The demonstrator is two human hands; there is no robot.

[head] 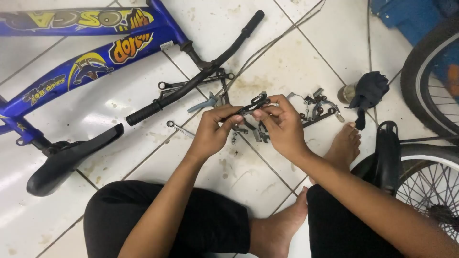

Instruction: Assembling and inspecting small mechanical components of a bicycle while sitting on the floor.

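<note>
White floor tiles [267, 43], smudged with grease, lie under a blue bicycle frame [86, 67] on its side. Both hands are closed on a small black metal brake arm [253, 104], held above the floor: left hand [215, 131] pinching one end, right hand [282, 124] the other. A steady two-ended pinch probably keeps its small parts aligned. Loose brake pieces [318, 107] lie beyond; no container shows.
</note>
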